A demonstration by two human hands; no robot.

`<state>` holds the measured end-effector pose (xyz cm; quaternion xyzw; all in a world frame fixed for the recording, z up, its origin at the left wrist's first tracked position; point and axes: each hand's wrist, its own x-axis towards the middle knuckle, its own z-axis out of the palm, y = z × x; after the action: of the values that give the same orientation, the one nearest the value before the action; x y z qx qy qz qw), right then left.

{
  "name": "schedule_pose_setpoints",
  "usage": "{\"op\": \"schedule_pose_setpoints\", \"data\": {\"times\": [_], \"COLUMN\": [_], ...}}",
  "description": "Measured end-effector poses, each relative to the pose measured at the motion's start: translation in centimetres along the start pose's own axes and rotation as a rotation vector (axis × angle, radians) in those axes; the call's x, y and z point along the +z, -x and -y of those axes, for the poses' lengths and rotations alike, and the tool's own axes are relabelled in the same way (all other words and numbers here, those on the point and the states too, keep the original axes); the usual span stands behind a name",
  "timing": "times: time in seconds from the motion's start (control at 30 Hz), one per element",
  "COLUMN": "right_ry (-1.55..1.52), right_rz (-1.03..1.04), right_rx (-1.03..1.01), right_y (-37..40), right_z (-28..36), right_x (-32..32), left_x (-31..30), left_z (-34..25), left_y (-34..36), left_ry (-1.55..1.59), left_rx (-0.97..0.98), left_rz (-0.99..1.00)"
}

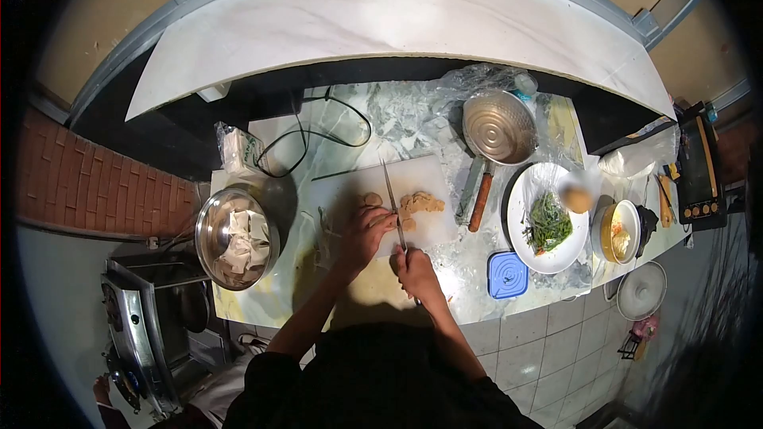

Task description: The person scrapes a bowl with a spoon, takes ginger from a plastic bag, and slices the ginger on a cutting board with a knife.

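A knife (390, 188) lies across the white cutting board (334, 191), blade pointing away from me. My right hand (420, 274) is closed around its handle. Just left of the blade, my left hand (372, 230) is closed, its fingers curled down on the board. A round piece of brown food (371, 199) peeks out beyond those fingertips; the rest of what they press on is hidden. To the right of the knife are several cut pieces of brown food (421, 204).
A steel bowl (270, 266) with pale wrappers stands left. On the right are a saucepan (499, 129) with a wooden handle, a white plate (560, 258) of chopped greens, a blue lid (508, 275) and a white bowl (632, 248). A black cord (350, 107) lies at the back.
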<state>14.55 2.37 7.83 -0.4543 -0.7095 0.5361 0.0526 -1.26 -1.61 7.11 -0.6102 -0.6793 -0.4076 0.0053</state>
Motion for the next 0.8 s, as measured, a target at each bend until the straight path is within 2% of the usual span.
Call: {"op": "schedule_pose_setpoints", "data": {"times": [0.23,0.3,0.4,0.5,0.8], "right_ry": [0.120,0.228,0.208,0.222,0.271], "right_rz": [-0.055,-0.195,-0.185,-0.221,-0.258], "right_rx": [0.019,-0.127,-0.097,-0.112,-0.112], "right_y": [0.5,0.7,0.6,0.7,0.4], "right_z": [0.3,-0.1,-0.2,0.2,-0.3], "right_x": [0.1,0.2,0.2,0.4,1.3], "left_x": [0.8,1.0,0.9,0.7,1.3], "left_z": [0.6,0.6,0.7,0.6,1.0], "left_y": [0.3,0.5,0.7,0.6,1.5], "left_ry": [0.024,0.041,0.058,0.018,0.011], "left_rx": [-0.054,-0.050,-0.092,-0.042,-0.062], "left_rz": [0.031,0.017,0.042,0.025,-0.078]}}
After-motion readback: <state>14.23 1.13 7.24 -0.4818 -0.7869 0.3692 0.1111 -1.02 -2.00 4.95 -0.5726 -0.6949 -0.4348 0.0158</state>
